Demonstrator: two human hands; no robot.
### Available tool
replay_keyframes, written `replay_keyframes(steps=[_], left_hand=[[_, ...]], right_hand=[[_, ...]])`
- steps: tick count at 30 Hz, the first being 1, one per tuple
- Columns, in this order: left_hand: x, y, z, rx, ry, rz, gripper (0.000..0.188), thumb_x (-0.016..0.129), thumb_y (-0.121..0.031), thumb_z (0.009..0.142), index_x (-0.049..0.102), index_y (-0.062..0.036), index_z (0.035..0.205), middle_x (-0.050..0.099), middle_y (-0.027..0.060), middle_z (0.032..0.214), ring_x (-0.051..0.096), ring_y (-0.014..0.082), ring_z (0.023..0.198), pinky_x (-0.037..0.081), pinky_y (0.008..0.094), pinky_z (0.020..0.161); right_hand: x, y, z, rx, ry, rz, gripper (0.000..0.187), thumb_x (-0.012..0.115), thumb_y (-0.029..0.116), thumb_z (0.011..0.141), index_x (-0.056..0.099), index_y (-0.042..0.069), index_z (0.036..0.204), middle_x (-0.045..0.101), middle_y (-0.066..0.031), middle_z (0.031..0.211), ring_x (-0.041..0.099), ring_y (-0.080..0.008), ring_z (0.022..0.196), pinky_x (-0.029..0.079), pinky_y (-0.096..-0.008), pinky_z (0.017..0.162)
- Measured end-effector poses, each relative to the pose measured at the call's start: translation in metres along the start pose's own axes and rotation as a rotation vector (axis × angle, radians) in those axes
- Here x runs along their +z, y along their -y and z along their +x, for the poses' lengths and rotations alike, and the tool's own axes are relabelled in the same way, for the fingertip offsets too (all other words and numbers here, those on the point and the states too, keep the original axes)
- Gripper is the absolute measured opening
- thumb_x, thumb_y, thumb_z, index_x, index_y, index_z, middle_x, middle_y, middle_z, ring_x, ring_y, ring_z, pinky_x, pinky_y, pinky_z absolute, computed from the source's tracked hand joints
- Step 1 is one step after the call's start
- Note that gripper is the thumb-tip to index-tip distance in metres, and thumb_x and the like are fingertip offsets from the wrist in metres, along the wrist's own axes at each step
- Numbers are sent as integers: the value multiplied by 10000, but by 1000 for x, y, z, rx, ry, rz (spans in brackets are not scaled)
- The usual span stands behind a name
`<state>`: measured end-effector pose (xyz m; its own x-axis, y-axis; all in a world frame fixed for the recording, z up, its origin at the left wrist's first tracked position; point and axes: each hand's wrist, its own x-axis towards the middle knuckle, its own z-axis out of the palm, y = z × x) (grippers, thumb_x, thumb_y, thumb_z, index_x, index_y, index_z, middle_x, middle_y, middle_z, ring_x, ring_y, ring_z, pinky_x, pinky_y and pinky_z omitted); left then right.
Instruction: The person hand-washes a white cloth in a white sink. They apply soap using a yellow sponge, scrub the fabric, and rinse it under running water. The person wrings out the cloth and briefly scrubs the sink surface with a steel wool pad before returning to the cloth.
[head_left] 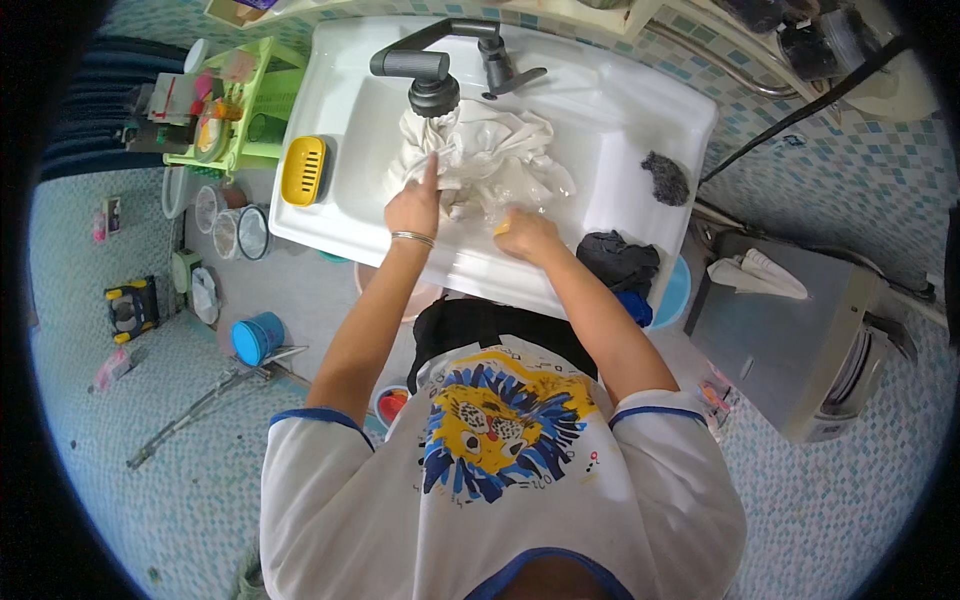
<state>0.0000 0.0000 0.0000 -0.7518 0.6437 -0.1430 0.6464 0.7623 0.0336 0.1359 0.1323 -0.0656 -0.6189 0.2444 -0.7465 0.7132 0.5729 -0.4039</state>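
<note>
A wet, crumpled white cloth (480, 150) lies in the basin of the white sink (345, 225), under the dark faucet (433, 95). My left hand (412, 208), with a bracelet at its wrist, is on the cloth's near left side. One finger stretches forward over the fabric; the others curl down at the cloth, partly hidden. At the near right edge of the cloth, my right hand (530, 238) is closed round a small yellow bar of soap (501, 229), mostly covered by its fingers. Clear water or wet film glistens beside it.
A yellow soap dish (304, 171) sits on the sink's left rim. Dark grey cloth (618, 262) and a dark scrubbing pad (665, 178) lie on the right side. A green shelf (262, 105) stands left, a grey machine (775, 330) right, and a blue bucket (257, 338) on the floor.
</note>
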Motion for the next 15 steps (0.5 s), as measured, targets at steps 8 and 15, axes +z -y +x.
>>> replay_keyframes(steps=[8,15], left_hand=[[-14,-6,-40,-3,-41,-1230,538,378,77,765,480,-95,1264,521,101,1233,483,172,1133,391,288,923],[-27,-38,-68,281,-26,-1246,598,482,-7,832,273,-117,1381,402,91,1351,329,180,1265,282,295,1012]], right_hand=[[20,-28,14,-37,-18,157,586,625,289,638,483,26,1142,587,-187,1046,566,-285,998,438,-352,833],[-63,15,-43,-355,-243,1314,278,570,285,781,566,15,847,539,-49,710,496,-155,623,411,-291,584]])
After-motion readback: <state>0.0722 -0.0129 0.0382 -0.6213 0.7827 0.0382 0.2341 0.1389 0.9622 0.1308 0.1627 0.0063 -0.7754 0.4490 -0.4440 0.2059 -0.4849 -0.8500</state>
